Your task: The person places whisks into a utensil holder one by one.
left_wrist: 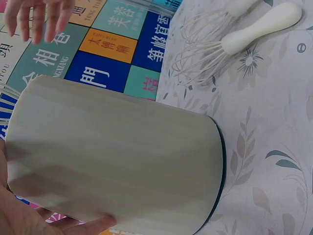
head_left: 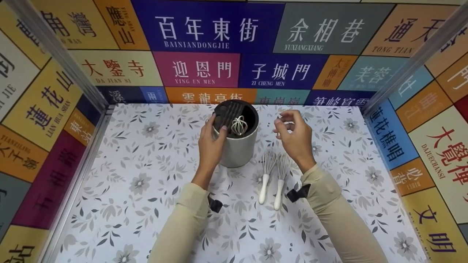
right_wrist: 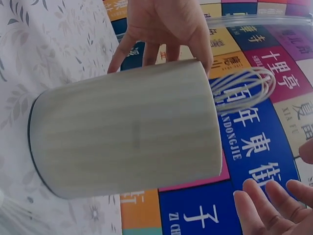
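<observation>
Canister (head_left: 239, 153), pale-sided with a dark rim, stands upright on the floral cloth (head_left: 120, 204), its long axis vertical and its mouth facing up. Well to the left of the canister rises the printed left wall (head_left: 47, 142), and a broad stretch of cloth lies between the two, giving that side plenty of room for moving. Just at the canister's left side, the left hand (head_left: 211, 144) grasps it near the rim, thumb toward the person and fingers around the far side. Across the left part of the canister's mouth sits a dark slotted insert (head_left: 223, 111); behind the canister, the cloth's far edge meets the back wall (head_left: 197, 69), so there is little room that way. In the right part of the mouth a small whisk (head_left: 239, 126) points its wire loops upward; its handle seems to go down inside, though the rim hides it. To the canister's near right, two whisks lie side by side, the left whisk (head_left: 263, 188) and the right whisk (head_left: 279, 193), handles toward the person and wires pointing away. Right of the canister, apart from it, the right hand (head_left: 296, 137) is raised, fingers loosely bent, grasping nothing. More cloth stretches on to the right wall (head_left: 438, 164).
</observation>
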Action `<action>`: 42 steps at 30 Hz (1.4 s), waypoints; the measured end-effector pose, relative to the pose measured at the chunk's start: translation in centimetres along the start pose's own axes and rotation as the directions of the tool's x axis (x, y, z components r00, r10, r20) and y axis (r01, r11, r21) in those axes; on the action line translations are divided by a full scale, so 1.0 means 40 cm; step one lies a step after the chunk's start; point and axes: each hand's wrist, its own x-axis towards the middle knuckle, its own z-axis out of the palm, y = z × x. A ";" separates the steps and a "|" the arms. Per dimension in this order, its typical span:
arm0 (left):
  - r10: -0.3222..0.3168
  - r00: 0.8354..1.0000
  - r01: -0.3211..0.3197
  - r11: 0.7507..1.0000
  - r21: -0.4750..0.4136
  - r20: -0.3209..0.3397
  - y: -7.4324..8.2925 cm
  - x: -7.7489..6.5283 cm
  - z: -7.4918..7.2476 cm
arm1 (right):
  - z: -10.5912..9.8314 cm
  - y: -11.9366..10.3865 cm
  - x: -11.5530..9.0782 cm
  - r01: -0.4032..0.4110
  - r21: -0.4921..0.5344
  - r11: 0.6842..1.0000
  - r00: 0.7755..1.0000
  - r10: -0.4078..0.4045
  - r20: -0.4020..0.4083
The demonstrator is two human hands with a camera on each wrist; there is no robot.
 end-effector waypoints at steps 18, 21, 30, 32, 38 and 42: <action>0.025 1.000 -0.025 1.000 -0.004 -0.016 -0.006 0.001 0.009 | -0.098 0.176 -0.092 -0.186 -0.114 0.976 0.982 0.181 -0.053; 0.026 1.000 -0.026 1.000 -0.004 -0.016 -0.007 0.000 0.009 | -0.101 0.209 -0.114 -0.217 -0.119 0.969 0.976 0.212 -0.055; 0.023 1.000 -0.023 1.000 -0.003 -0.012 -0.005 0.003 0.004 | -0.106 0.267 -0.169 -0.313 -0.141 0.939 0.950 0.311 -0.038; 0.026 1.000 -0.026 1.000 -0.004 -0.015 -0.006 0.003 0.004 | -0.103 0.279 -0.182 -0.333 -0.146 0.931 0.942 0.335 -0.013; 0.035 0.999 -0.035 0.999 -0.004 -0.017 -0.008 0.003 0.006 | -0.090 0.308 -0.216 -0.413 -0.167 0.895 0.901 0.428 0.071; 0.039 0.999 -0.039 0.999 0.006 -0.018 -0.006 0.002 0.006 | -0.078 0.325 -0.235 -0.453 -0.196 0.870 0.870 0.479 0.117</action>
